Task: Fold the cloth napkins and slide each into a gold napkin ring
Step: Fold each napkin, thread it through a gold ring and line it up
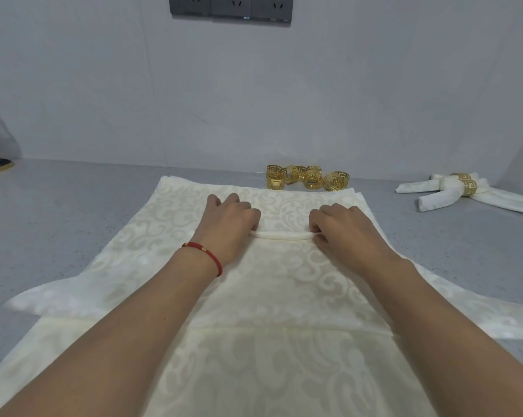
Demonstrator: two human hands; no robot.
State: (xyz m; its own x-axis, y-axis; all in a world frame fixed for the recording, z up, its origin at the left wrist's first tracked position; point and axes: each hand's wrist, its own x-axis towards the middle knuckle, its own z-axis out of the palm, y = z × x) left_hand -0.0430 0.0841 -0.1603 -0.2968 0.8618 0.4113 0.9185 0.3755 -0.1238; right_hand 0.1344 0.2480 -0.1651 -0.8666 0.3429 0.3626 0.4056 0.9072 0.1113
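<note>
The top cloth napkin (pixel 272 284) lies on a stack of like napkins on the grey countertop (pixel 58 212), directly before the person. A narrow rolled edge (pixel 279 235) runs across it between the two hands.

Hand state: the left hand (pixel 233 218) and the right hand (pixel 341 227) each have the fingers curled round one end of the rolled edge, pinching it against the cloth.

Handling properties (judged):
- The cream damask fabric is soft, light and limp; it holds a crease only under pressure.
- The weave looks smooth, so layers in the stack may slide over one another.
- Grip at both ends of the roll, as at present, and keep tension even, or the roll goes slack in the middle.

The gold napkin rings (pixel 306 177) sit in a cluster at the far edge of the stack, near the wall. They look rigid, thin and openwork; cloth may snag on the cut pattern.

Two finished napkins (pixel 452 194), already ringed, lie crossed at far right.

Surroundings: a plain pale wall (pixel 254 100) carries a dark socket strip (pixel 230 9). A gold-edged object at far left is only partly visible.
</note>
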